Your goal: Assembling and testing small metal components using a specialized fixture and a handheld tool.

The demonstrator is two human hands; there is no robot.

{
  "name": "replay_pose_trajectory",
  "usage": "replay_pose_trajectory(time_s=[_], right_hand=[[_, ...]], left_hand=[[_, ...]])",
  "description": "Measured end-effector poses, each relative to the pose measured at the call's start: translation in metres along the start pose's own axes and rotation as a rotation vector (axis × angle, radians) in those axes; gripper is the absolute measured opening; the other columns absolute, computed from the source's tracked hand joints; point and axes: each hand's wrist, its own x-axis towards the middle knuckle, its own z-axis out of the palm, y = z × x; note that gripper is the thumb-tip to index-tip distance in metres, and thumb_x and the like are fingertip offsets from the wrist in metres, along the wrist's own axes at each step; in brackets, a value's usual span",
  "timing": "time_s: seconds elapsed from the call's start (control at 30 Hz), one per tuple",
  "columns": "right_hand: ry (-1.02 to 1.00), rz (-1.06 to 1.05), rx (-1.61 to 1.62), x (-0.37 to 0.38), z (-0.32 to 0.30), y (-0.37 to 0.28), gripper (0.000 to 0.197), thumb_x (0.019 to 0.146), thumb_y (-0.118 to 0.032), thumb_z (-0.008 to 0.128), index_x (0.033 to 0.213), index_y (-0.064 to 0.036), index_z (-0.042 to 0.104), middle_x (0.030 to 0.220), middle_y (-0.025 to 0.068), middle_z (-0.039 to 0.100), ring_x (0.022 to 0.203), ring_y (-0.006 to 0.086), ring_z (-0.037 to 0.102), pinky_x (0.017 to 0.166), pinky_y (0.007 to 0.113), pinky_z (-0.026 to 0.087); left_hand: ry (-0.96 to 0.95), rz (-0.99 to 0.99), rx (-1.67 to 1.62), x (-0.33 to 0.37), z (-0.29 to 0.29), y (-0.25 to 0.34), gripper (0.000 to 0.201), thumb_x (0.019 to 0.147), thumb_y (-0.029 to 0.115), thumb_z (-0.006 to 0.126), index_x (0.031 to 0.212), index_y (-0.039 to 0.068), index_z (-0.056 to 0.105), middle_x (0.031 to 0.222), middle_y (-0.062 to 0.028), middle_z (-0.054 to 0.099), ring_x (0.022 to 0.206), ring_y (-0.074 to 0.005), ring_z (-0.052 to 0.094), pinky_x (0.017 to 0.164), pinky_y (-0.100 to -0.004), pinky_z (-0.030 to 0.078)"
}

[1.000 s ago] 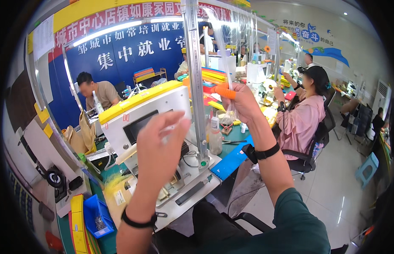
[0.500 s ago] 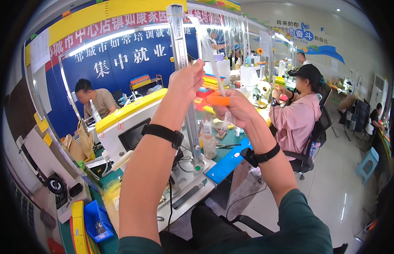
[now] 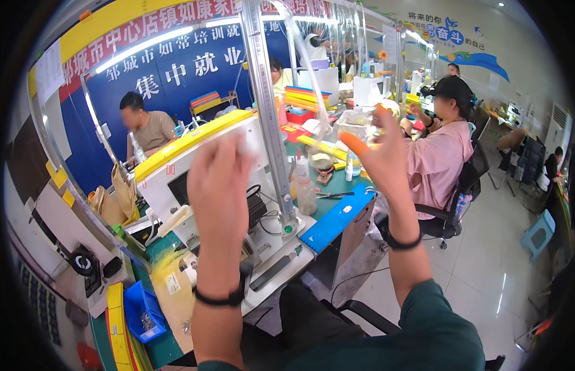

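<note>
My right hand [image 3: 389, 151] is raised in the middle right, its fingers spread and holding nothing. An orange finger cover [image 3: 354, 144] sits on its thumb. Just left of it hangs a bundle of clear thin strands [image 3: 307, 62] from the overhead frame, not touching the hand. My left hand [image 3: 220, 182] is lifted in front of the white machine [image 3: 244, 133] and smeared by motion. A whitish blur shows at its fingertips; whether it holds anything I cannot make out. Both wrists wear black straps.
A metal upright [image 3: 269, 105] stands between my hands. On the bench are a blue strip [image 3: 337, 219], a clear bottle [image 3: 304, 191], pliers [image 3: 324, 175] and a blue bin [image 3: 145, 315] of small metal parts. A person in pink [image 3: 445, 148] sits to the right, another person [image 3: 148, 127] at far left.
My right hand has let go of the clear strands, opened and moved right. My left hand has dropped down and to the left, away from the upright.
</note>
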Motion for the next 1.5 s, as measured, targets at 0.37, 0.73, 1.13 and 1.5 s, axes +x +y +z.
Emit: replay_pose_trajectory(time_s=[0.37,0.73,1.13,1.5], right_hand=[[-1.324,-0.453,0.44,-0.163,0.064,-0.103,0.033,0.09,-0.014,0.074,0.12,-0.0001,0.069,0.096,0.0206,0.07,0.094,0.0404,0.071,0.085,0.049,0.056],[-1.066,-0.196,0.284,-0.118,0.069,-0.083,0.011,0.087,-0.004,0.079,0.092,0.0013,0.071,0.082,0.0158,0.066,0.073,0.0317,0.066,0.066,0.04,0.05],[-1.261,0.362,0.616,-0.16,0.111,-0.089,0.019,0.091,-0.012,0.082,0.104,0.0023,0.079,0.078,0.006,0.073,0.075,0.0072,0.064,0.068,0.026,0.05],[-0.86,0.248,0.26,-0.107,0.163,0.016,0.018,0.089,-0.015,0.08,0.097,0.0009,0.083,0.071,0.0003,0.069,0.065,0.0055,0.054,0.06,0.027,0.043]], left_hand=[[0.092,-0.517,0.82,-0.235,-0.101,0.017,0.017,0.095,0.012,0.075,0.107,0.001,0.07,0.077,0.0028,0.061,0.068,-0.0046,0.052,0.06,-0.0252,0.041],[0.369,-0.232,0.972,-0.202,-0.136,0.071,0.009,0.095,0.006,0.077,0.093,-0.002,0.075,0.071,0.0063,0.045,0.066,-0.0041,0.038,0.059,-0.0243,0.031],[0.195,-0.248,1.028,-0.163,-0.136,0.021,0.007,0.091,0.004,0.08,0.095,-0.002,0.08,0.069,0.0083,0.047,0.063,-0.0022,0.039,0.057,-0.0247,0.028],[0.293,0.127,1.343,-0.135,-0.178,0.031,0.018,0.084,0.016,0.086,0.1,0.009,0.082,0.085,-0.0041,0.06,0.081,-0.0193,0.057,0.073,-0.032,0.043]])
